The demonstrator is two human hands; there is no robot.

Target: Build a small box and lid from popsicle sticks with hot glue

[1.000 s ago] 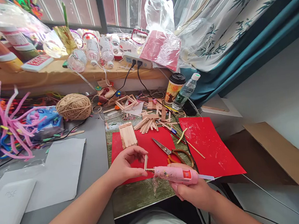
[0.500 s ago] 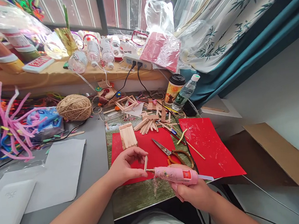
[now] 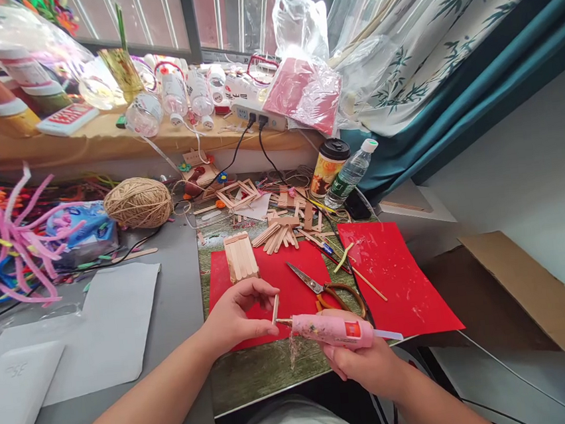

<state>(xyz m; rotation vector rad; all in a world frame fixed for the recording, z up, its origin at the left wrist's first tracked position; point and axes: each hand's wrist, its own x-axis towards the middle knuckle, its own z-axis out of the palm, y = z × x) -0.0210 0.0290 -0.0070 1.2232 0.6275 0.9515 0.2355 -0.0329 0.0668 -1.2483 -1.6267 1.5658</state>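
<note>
Between the thumb and fingers of my left hand (image 3: pixel 245 314) a short wooden craft stick (image 3: pixel 275 309) is pinched, nearly upright. My right hand (image 3: pixel 359 358) is wrapped round a pink hot glue gun (image 3: pixel 328 329), its nozzle pointing left at the stick's lower end. Whether the tip touches the wood I cannot tell. Strands of dried glue hang below the nozzle, and a clear glue stick pokes out of the gun's rear. Just beyond my left hand stands a small panel of joined craft sticks (image 3: pixel 241 257). Scissors (image 3: pixel 327 287) lie partly open on the red sheet (image 3: pixel 282 268).
Loose craft sticks (image 3: pixel 279 234) are heaped behind the sheet, near a paper cup (image 3: pixel 328 167) and a water bottle (image 3: pixel 351 173). A black cord (image 3: pixel 306 200) crosses the table from the power strip (image 3: pixel 256 114). A twine ball (image 3: pixel 139 203) and pink pipe cleaners (image 3: pixel 19 231) lie left.
The camera view has shifted very slightly. Both hands, the stick and the glue gun hold almost the same position.
</note>
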